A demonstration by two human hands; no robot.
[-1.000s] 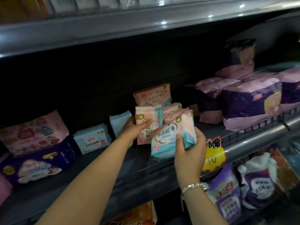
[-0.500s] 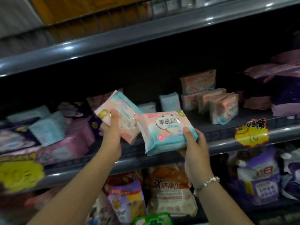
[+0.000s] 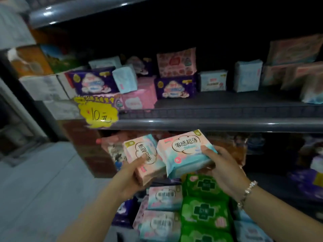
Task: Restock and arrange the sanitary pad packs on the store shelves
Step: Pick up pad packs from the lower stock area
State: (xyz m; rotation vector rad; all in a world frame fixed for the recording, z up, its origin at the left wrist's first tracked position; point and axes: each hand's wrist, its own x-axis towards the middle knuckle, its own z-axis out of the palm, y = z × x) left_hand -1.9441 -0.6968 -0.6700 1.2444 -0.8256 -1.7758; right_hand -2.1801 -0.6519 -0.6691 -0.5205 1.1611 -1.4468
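- Two pink-and-teal packs in play: the left pack (image 3: 143, 157) is gripped by the left hand (image 3: 129, 177), thumb curled over its face; the right pack (image 3: 183, 152) is pinched in the right hand (image 3: 225, 165), fingers wrapped round its right end.
- Both packs are carried, touching each other, just below the shelf rail (image 3: 209, 124).
- Matching packs (image 3: 162, 196) are stacked near and below, beside the green packs (image 3: 204, 212).
- It looks like a carrying step; the next move calls for choosing a slot and setting them in square.
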